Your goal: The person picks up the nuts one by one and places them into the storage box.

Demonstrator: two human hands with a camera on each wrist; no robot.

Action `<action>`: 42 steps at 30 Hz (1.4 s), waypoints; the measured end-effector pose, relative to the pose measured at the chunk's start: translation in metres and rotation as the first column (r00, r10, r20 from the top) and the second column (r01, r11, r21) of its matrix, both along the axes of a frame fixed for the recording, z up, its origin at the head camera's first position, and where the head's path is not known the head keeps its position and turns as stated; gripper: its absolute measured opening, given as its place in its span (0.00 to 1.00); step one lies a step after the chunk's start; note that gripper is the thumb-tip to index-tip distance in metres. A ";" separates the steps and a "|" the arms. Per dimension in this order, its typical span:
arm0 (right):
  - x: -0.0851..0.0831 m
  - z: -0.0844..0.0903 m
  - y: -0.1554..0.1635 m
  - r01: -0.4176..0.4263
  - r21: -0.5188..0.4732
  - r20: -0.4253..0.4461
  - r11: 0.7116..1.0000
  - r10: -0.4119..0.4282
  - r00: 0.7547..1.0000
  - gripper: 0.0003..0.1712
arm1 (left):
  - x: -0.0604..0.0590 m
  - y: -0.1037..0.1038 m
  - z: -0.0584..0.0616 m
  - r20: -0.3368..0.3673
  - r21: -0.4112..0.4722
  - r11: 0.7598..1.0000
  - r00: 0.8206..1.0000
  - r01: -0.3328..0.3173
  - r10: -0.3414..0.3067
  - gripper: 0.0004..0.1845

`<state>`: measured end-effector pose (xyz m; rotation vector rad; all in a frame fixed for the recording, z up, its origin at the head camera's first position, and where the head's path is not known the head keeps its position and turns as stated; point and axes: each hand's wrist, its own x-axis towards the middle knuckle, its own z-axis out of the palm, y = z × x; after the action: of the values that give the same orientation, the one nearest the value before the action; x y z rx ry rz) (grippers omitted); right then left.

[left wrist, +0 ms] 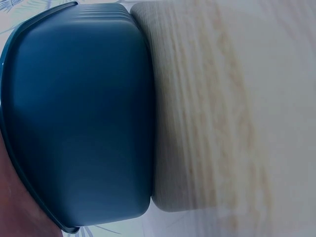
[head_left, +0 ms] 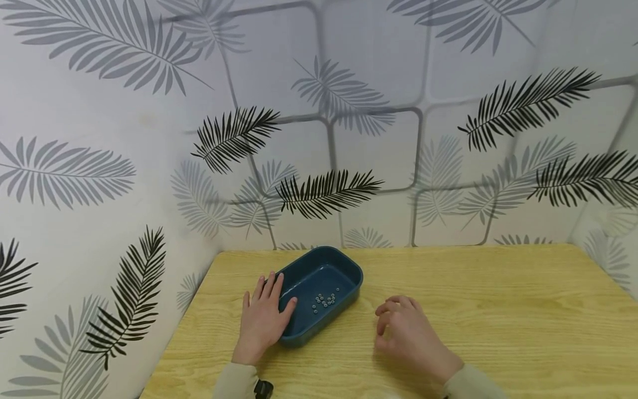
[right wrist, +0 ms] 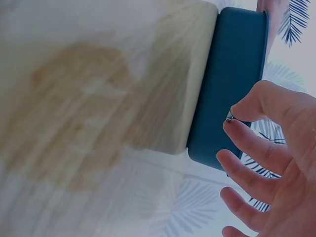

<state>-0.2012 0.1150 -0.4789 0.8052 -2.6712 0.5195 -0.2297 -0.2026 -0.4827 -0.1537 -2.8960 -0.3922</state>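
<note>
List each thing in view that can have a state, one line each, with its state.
Blue tray: upright on the table, open-topped, holding a cluster of small beads.
Small beads: loose on the tray floor.
Left hand: fingers straight, resting against the tray's near end.
Right hand: beside the tray, pinching one small bead.
Wooden table: bearing the tray.
</note>
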 end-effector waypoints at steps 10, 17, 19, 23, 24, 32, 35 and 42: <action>-0.001 0.008 -0.001 0.031 -0.042 0.015 0.999 -0.030 0.999 0.09 | 0.002 0.001 0.003 -0.001 0.007 1.000 1.000 -0.004 0.004 0.37; -0.005 0.011 -0.005 0.061 -0.079 0.041 0.995 -0.058 0.997 0.10 | 0.004 0.002 0.006 -0.004 0.007 1.000 1.000 -0.003 0.003 0.36; -0.007 0.013 -0.006 0.056 -0.092 0.032 0.994 -0.053 0.998 0.10 | 0.004 0.002 0.006 -0.005 0.006 1.000 1.000 0.000 0.000 0.36; -0.009 0.018 -0.010 0.047 -0.107 0.010 0.993 -0.046 0.999 0.09 | 0.003 0.001 0.004 -0.002 0.002 1.000 1.000 0.000 0.000 0.37; -0.010 0.019 -0.011 0.045 -0.112 0.003 0.993 -0.045 0.999 0.09 | 0.003 0.001 0.003 -0.002 0.003 1.000 1.000 0.001 -0.001 0.37; -0.018 0.024 -0.021 0.053 -0.151 -0.039 0.987 -0.060 0.997 0.07 | 0.002 0.001 0.005 0.000 0.006 1.000 1.000 0.001 -0.001 0.37; -0.021 0.026 -0.026 0.058 -0.157 -0.054 0.986 -0.067 0.996 0.06 | 0.002 0.002 0.005 0.003 0.004 1.000 1.000 -0.002 0.002 0.36; -0.028 0.029 -0.035 0.059 -0.186 -0.064 0.981 -0.072 0.995 0.08 | 0.003 0.002 0.005 -0.002 0.002 1.000 1.000 -0.003 0.003 0.36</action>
<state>-0.2294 0.0799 -0.4494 0.6675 -2.5307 0.6965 -0.2263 -0.2009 -0.4772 -0.1499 -2.8931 -0.3949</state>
